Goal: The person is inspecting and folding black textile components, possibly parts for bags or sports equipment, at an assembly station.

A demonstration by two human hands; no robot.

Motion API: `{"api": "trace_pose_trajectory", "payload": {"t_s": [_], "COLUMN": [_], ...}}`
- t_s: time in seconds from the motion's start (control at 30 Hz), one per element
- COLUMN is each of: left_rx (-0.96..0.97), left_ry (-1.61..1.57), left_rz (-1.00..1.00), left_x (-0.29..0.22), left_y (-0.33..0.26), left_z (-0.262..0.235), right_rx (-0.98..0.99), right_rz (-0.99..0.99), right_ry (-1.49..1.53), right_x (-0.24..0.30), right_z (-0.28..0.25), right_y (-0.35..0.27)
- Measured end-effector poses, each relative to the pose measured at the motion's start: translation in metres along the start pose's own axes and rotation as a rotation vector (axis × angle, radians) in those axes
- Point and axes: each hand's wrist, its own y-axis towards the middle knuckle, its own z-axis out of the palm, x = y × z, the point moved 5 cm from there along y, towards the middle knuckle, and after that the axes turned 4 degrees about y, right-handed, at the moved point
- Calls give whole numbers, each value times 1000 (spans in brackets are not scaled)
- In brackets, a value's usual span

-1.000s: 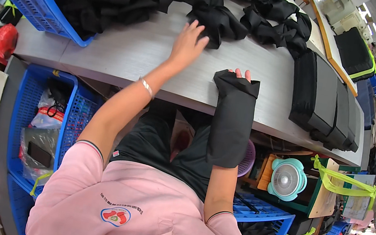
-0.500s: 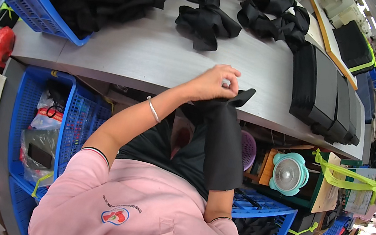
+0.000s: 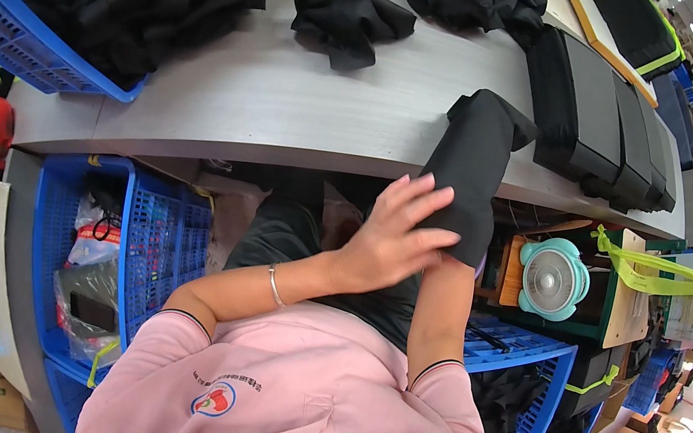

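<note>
A black fabric tube covers my right forearm from near the elbow outward. Its far end, folded over, reaches above the grey table. My right hand is inside the cloth, so its fingers are hidden. Beside the near edge of the tube is my left hand, open, fingers spread, the fingertips at or touching the cloth. A bracelet circles my left wrist. Loose black fabric pieces lie farther back on the table.
A blue basket heaped with black cloth stands at the table's far left. Flat black stacks lie at the right. Below the edge are a blue crate with bags, a turquoise fan and another blue basket.
My left hand has let go of the tube's far end and come back toward me, fingers spreading by its near edge. My right arm has stretched forward over the table inside the cloth.
</note>
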Motion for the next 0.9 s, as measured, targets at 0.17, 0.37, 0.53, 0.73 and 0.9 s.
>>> {"api": "trace_pose_trajectory", "payload": {"t_s": [0.17,0.37,0.53,0.73,0.9], "left_rx": [76,62,225,-316,-426], "left_ry": [-493,-45,-496,-835,-378], "left_rz": [-696,-62,-392,-920,-881], "left_x": [53,15,53,114,176], "left_y": [-4,6,2,28,61], "left_z": [0,-11,-1,15,-17], "right_rx": [-11,2,-29,-138,254], "right_rz": [-26,-4,-35,-161,-37], "right_ry": [-11,-26,-5,29,-670], "right_x": [-9,-6,-6,-41,-60], "right_z": [12,2,5,71,90], "right_y": [13,-13,4,24,-98]}}
